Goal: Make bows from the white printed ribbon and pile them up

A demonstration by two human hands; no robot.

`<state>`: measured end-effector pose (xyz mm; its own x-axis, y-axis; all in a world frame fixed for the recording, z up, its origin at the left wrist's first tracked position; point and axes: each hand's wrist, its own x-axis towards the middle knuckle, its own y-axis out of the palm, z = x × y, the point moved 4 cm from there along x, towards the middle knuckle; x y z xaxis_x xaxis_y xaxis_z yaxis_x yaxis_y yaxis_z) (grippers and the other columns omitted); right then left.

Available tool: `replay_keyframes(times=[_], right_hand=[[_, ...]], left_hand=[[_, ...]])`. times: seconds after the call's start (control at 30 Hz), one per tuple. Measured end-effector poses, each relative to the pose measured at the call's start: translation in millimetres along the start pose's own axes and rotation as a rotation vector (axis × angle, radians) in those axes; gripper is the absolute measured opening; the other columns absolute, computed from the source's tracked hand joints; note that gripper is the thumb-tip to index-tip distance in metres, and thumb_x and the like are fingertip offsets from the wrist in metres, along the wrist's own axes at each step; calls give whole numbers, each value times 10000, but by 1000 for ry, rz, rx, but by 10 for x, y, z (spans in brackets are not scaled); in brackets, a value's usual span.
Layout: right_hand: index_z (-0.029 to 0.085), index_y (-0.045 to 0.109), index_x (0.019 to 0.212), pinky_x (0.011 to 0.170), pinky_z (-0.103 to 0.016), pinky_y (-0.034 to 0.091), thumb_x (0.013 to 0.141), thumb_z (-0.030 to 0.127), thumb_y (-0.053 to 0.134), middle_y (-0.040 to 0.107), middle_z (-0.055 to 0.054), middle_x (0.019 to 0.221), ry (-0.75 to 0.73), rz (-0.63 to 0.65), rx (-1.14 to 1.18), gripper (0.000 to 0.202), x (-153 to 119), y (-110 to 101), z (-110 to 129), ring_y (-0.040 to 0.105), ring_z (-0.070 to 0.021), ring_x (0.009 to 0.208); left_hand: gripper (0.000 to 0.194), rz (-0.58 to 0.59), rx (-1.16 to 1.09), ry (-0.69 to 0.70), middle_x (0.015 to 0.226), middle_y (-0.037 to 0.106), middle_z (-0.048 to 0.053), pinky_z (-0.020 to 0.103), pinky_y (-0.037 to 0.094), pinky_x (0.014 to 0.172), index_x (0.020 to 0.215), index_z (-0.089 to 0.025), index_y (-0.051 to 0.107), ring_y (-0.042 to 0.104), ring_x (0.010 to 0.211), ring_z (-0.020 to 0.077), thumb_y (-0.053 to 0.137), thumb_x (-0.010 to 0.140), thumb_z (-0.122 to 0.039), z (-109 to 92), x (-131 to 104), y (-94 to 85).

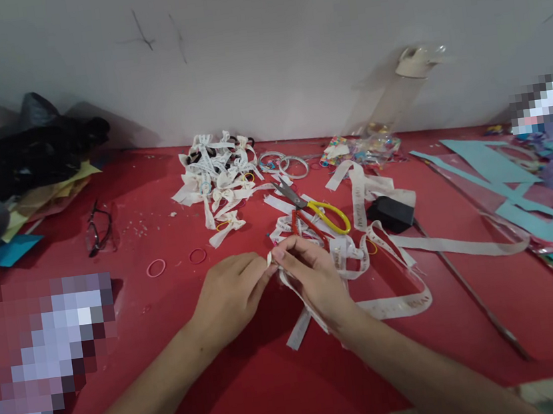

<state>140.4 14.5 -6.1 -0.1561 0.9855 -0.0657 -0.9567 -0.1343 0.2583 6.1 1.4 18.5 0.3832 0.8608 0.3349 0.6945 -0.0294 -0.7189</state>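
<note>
Both hands meet over the middle of the red table, closed on a white printed ribbon (299, 330). My left hand (233, 289) pinches it from the left, its fingertips touching those of the other hand. My right hand (315, 276) grips the ribbon from the right; a strip of it hangs below the palm. Just beyond the fingers lie yellow-handled scissors (328, 216) and a red-handled tool (312, 226), partly covered. More loose ribbon (399, 306) curls away to the right. Behind is a pile of knotted ribbon bows (221, 167), some on dark bands.
Pink elastic bands (156, 268) and eyeglasses (99, 229) lie left on the red table (188, 392). A black bag (31, 143) stands back left. Pale blue paper cutouts (498, 166) spread right, beside a thin rod (474, 297). A clear bottle (394, 95) stands against the wall.
</note>
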Motion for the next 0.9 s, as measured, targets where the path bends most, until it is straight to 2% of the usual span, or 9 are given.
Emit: replay_keyframes(times=[0.07, 0.17, 0.3, 0.37, 0.47, 0.57, 0.67, 0.77, 0.9], right_hand=[[200, 602, 749, 575, -211, 438, 802, 397, 694, 565, 27, 681, 14, 24, 42, 224, 6, 3, -36, 503, -85, 593], [211, 622, 801, 590, -214, 439, 816, 378, 686, 566, 24, 709, 6, 50, 22, 180, 17, -1, -19, 511, -90, 616], [251, 639, 936, 702, -238, 481, 842, 353, 655, 617, 1, 873, -181, -77, -163, 139, 8, -71, 145, 576, -124, 777], [248, 659, 922, 749, -256, 495, 859, 360, 630, 634, -16, 921, -244, -45, -237, 131, 2, -61, 208, 596, -143, 847], [236, 676, 889, 717, -271, 510, 868, 393, 610, 653, -30, 901, -221, 57, -244, 172, 7, -21, 224, 608, -152, 808], [229, 676, 874, 655, -272, 506, 856, 411, 617, 656, -17, 814, -146, 75, -216, 192, 23, -14, 202, 599, -143, 706], [223, 679, 853, 644, -263, 493, 852, 403, 619, 648, -1, 751, -125, 52, -205, 189, 41, -37, 196, 591, -136, 678], [216, 675, 809, 720, -264, 493, 853, 385, 615, 655, -11, 789, -159, 25, -236, 185, 48, -61, 210, 602, -146, 774], [233, 621, 897, 701, -257, 492, 831, 417, 638, 628, -9, 859, -176, -39, -238, 197, 33, -74, 205, 588, -141, 778]], left_hand=[[331, -31, 50, 24, 601, 450, -23, 247, 297, 554, 655, -176, 459, 382, 559, 108, 412, 959, -299, -4, -14, -13], [358, -2, -132, -89, 606, 474, -24, 228, 332, 554, 666, -174, 475, 421, 558, 99, 383, 977, -325, 17, -25, -20], [362, 62, -357, -192, 669, 574, -15, 214, 397, 614, 719, -170, 546, 514, 622, 104, 384, 977, -366, 17, -5, -28], [359, 92, -402, -210, 676, 588, -16, 213, 403, 616, 728, -170, 559, 523, 629, 108, 400, 969, -383, 20, 12, -26], [352, 147, -423, -216, 703, 602, -13, 219, 413, 638, 752, -172, 578, 539, 656, 113, 407, 965, -394, 30, 30, -3], [358, 158, -419, -218, 715, 599, -12, 224, 413, 659, 754, -175, 576, 540, 672, 114, 397, 969, -399, 36, 38, 17], [363, 130, -451, -247, 711, 591, -16, 222, 406, 653, 751, -175, 571, 530, 669, 112, 395, 970, -405, 46, 34, 18], [359, 97, -478, -279, 717, 587, -16, 225, 397, 650, 757, -173, 579, 520, 673, 112, 410, 964, -413, 63, 21, -3], [365, -59, -476, -306, 667, 539, -20, 236, 383, 649, 699, -173, 534, 490, 651, 113, 424, 962, -401, 104, 11, -72]])
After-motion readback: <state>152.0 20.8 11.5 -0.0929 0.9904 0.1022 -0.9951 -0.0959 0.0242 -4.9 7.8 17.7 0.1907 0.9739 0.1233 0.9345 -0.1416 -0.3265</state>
